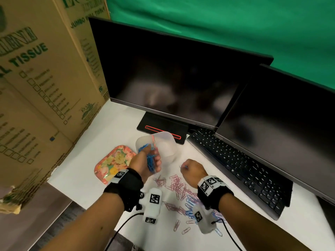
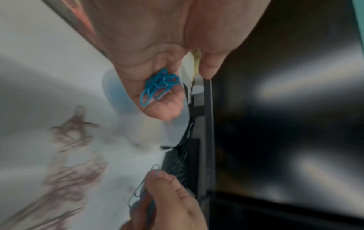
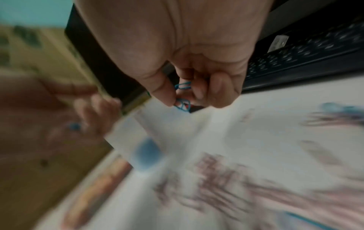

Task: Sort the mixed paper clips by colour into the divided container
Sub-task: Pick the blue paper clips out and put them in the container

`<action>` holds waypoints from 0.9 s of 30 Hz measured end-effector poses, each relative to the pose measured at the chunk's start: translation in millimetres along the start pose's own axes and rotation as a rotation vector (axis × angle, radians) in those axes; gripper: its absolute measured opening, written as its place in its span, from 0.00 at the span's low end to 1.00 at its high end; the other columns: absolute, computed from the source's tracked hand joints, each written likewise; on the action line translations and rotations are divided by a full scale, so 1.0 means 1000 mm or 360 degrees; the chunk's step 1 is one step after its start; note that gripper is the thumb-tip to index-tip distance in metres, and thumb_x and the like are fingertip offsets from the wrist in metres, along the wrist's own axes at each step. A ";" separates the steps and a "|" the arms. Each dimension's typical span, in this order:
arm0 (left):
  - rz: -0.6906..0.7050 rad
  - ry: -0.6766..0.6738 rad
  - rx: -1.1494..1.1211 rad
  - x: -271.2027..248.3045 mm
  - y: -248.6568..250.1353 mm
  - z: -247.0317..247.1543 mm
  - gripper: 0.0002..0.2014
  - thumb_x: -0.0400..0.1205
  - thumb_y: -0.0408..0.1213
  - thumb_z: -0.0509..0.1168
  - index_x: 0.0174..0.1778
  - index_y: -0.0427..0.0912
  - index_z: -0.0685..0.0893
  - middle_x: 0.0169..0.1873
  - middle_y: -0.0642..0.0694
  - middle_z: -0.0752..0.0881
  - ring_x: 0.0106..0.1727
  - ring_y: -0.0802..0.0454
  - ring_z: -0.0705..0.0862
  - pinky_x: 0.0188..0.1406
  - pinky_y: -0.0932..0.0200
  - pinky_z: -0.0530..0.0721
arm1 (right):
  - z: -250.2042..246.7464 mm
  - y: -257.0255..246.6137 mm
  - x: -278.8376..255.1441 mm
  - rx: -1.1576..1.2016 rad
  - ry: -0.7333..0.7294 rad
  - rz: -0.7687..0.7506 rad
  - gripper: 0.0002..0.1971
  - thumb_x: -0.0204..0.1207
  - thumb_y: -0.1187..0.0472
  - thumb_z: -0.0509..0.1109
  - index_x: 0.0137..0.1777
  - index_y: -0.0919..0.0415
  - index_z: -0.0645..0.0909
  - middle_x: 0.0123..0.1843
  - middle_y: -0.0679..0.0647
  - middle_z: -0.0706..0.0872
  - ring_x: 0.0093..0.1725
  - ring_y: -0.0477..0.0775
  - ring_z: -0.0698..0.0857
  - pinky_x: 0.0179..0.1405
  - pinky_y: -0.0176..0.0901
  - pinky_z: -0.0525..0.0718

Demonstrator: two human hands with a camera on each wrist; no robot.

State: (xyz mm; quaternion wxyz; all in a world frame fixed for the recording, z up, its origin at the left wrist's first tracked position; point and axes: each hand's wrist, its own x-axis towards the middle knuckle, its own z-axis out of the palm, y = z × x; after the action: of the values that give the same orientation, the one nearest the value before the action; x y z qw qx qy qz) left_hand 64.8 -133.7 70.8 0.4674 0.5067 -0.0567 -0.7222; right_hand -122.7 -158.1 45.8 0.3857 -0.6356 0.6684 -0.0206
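Note:
My left hand (image 1: 150,161) cups a bunch of blue paper clips (image 1: 150,163), just in front of the translucent divided container (image 1: 163,144); the left wrist view shows the blue clips (image 2: 157,87) lying in the curled palm. Blue clips lie in the container's left compartment (image 1: 143,147). My right hand (image 1: 192,169) hovers over the desk to the right and pinches a few blue clips (image 3: 184,97) between thumb and fingers. Pink clips (image 1: 176,183) and more blue ones (image 1: 190,205) are scattered on the white desk between my wrists.
A floral pink tray (image 1: 114,163) lies left of the container. A black keyboard (image 1: 241,167) runs along the right, two dark monitors (image 1: 172,77) stand behind, and large cardboard boxes (image 1: 36,87) wall off the left.

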 end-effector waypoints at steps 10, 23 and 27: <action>-0.0022 0.0283 0.0095 0.006 0.052 -0.001 0.26 0.84 0.52 0.59 0.71 0.35 0.70 0.55 0.34 0.79 0.51 0.37 0.81 0.49 0.43 0.81 | -0.008 -0.116 0.029 0.0175 -0.0181 -0.0159 0.06 0.77 0.64 0.65 0.44 0.62 0.84 0.32 0.56 0.84 0.26 0.52 0.82 0.26 0.37 0.81; 0.0321 0.0129 0.1059 -0.013 0.048 -0.015 0.06 0.82 0.35 0.63 0.45 0.42 0.85 0.41 0.42 0.85 0.39 0.46 0.83 0.34 0.59 0.78 | -0.031 -0.078 0.002 0.0487 0.0032 -0.0047 0.14 0.76 0.69 0.62 0.37 0.51 0.81 0.41 0.58 0.86 0.34 0.56 0.84 0.31 0.44 0.82; 0.0448 -0.0137 0.1820 -0.013 -0.007 -0.018 0.06 0.77 0.34 0.67 0.36 0.48 0.85 0.35 0.50 0.89 0.37 0.52 0.87 0.35 0.60 0.83 | -0.033 -0.003 -0.033 0.0198 0.0047 0.0077 0.15 0.77 0.67 0.62 0.38 0.48 0.84 0.48 0.55 0.90 0.45 0.55 0.87 0.44 0.45 0.86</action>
State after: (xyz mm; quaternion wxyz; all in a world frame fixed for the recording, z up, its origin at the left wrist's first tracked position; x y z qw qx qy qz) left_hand 75.5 -113.5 66.9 0.2087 0.6360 -0.5226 -0.5281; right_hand -141.3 -145.2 86.8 0.4150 -0.5936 0.6867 -0.0623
